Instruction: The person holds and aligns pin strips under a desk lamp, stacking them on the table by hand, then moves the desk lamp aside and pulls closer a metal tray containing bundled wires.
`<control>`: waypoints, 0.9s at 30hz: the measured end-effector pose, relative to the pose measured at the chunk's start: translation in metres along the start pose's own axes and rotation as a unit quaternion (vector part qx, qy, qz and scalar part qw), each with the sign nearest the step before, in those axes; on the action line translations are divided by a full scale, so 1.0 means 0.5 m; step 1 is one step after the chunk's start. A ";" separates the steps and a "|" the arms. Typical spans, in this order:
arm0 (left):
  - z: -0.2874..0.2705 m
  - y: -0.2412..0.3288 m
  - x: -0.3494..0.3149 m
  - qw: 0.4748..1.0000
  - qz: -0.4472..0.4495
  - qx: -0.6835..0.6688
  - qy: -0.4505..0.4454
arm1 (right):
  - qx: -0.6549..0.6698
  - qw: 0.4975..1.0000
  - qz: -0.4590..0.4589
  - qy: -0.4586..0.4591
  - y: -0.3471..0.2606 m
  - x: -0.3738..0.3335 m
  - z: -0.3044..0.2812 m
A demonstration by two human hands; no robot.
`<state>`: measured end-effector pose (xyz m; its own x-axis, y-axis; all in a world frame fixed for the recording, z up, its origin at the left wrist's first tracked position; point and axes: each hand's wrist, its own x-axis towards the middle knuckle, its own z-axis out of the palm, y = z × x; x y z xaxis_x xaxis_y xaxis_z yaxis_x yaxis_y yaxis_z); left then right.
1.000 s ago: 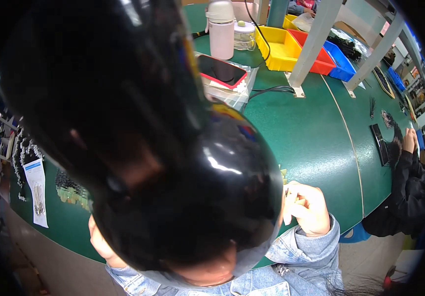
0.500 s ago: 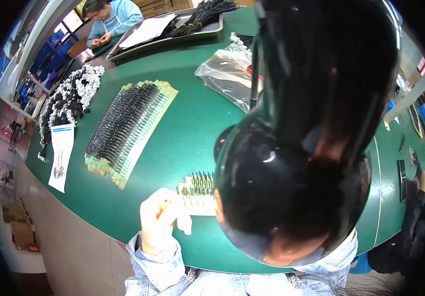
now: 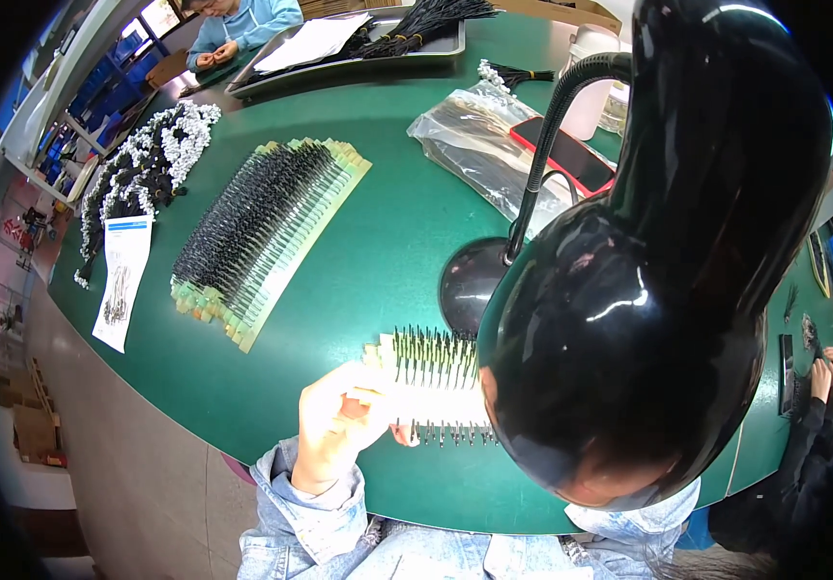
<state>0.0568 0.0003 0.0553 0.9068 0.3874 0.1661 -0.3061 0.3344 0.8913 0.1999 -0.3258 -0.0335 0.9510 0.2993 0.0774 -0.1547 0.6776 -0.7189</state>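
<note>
A green table (image 3: 387, 261) fills the scene, and at its far left sits a person in a blue top (image 3: 267, 17). A black desk lamp (image 3: 619, 348) covers much of the near right. On the far side lies a metal tray (image 3: 387, 66) with black bundles and white paper. A large stack of pale strips with black pins (image 3: 272, 232) rests on the left, right of a heap of white-tipped black cords (image 3: 160, 155). Far right of the stack is a clear bag (image 3: 460, 145), a red-edged phone (image 3: 566, 155) at its right.

Near the middle edge, the left hand (image 3: 339, 420) grasps the left end of a shorter pale strip (image 3: 441, 399) lined with black pins; its right end goes behind the lamp. Only a sliver of the right hand (image 3: 489, 391) shows at the lamp's edge, so I cannot tell its grip. A slim white packet (image 3: 125, 280) lies at the left edge.
</note>
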 end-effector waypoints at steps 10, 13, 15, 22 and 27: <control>-0.005 -0.005 -0.011 0.997 0.026 0.069 0.022 | -0.055 0.998 -0.025 0.006 -0.002 0.000 -0.006; -0.010 -0.002 -0.011 0.993 0.032 0.111 0.026 | -0.072 0.997 -0.036 0.009 -0.001 0.001 -0.006; -0.007 -0.003 -0.010 0.991 0.035 0.130 0.025 | -0.085 0.995 -0.044 0.013 -0.001 0.001 -0.007; -0.001 -0.004 -0.008 0.992 0.010 0.098 0.079 | 0.083 0.965 0.026 0.249 -0.029 0.017 0.082; -0.009 -0.008 -0.006 0.986 -0.004 0.119 0.118 | -0.096 0.982 0.018 0.159 -0.032 0.017 0.105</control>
<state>0.0542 0.0016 0.0493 0.8076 0.5840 0.0817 -0.1983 0.1384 0.9703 0.1965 -0.2988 0.0151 0.9861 0.0749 -0.1485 -0.1657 0.5224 -0.8365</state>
